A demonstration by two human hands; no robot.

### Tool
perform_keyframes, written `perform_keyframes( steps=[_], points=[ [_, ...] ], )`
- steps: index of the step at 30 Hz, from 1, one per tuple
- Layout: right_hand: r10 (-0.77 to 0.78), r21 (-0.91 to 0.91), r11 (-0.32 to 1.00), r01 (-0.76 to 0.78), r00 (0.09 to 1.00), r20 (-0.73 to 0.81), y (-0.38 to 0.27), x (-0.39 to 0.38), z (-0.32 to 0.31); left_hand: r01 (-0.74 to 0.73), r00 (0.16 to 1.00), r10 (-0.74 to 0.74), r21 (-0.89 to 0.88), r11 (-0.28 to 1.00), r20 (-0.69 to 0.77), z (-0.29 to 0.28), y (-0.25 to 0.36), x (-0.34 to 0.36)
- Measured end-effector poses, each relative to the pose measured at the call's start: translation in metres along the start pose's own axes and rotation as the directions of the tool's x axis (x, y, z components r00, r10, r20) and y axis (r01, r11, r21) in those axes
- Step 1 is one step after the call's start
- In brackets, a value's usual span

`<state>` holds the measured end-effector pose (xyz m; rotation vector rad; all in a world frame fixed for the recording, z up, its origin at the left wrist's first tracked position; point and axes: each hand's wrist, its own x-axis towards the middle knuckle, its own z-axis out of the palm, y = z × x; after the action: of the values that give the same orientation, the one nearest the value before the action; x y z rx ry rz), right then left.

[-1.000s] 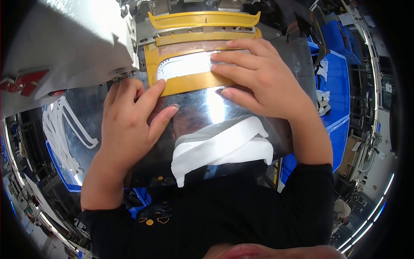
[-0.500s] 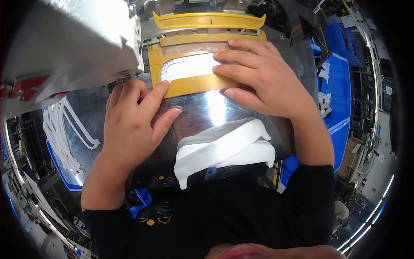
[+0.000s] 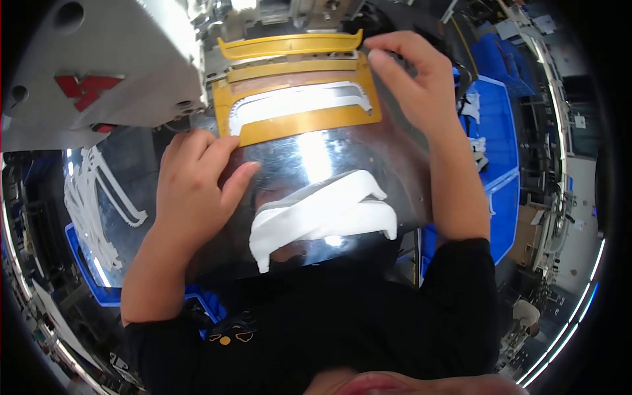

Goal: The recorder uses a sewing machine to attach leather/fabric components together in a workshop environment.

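Observation:
A yellow flat template [image 3: 316, 120] lies on the shiny metal work surface, with a white curved strip [image 3: 296, 99] with a toothed edge set in its cutout. My left hand [image 3: 197, 184] rests at the template's lower left corner, fingertips touching its edge, thumb apart from the fingers. At the upper right, my right hand [image 3: 424, 82] is raised beside the end of the raised yellow bar [image 3: 289, 45]. Its thumb and forefinger are slightly apart, and nothing shows between them; the other fingers are partly hidden. Nearer to me lie overlapping white fabric pieces [image 3: 322, 214].
A large grey machine head [image 3: 145, 72] overhangs the upper left. Several white toothed strips [image 3: 92, 217] lie at the left, above a blue bin [image 3: 108, 295]. Blue bins [image 3: 500, 131] with white and dark pieces stand at the right.
My right hand has lifted off the template and white strip and moved up and right, near the yellow bar's end. My left hand stays at the left corner. The whole view has shifted slightly.

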<state>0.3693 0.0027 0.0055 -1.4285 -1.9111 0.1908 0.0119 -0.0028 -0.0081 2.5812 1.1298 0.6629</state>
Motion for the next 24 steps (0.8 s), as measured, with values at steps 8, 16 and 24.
perform_keyframes(
  steps=[8,16,24],
  points=[
    [0.373,0.346,0.865,-0.364,0.927,0.043,0.005,-0.006,-0.010,-0.102,0.948,0.209,-0.395,0.913,0.238,-0.014,0.005,0.002],
    [-0.159,0.427,0.897,-0.115,0.817,0.554,-0.079,-0.015,0.014,-0.100,0.945,0.232,-0.472,0.876,0.230,0.000,0.015,-0.007],
    [-0.069,0.371,0.875,-0.312,0.678,0.732,-0.093,-0.023,0.027,-0.137,0.958,0.235,-0.455,0.880,0.166,0.008,0.014,-0.006]
  ],
)
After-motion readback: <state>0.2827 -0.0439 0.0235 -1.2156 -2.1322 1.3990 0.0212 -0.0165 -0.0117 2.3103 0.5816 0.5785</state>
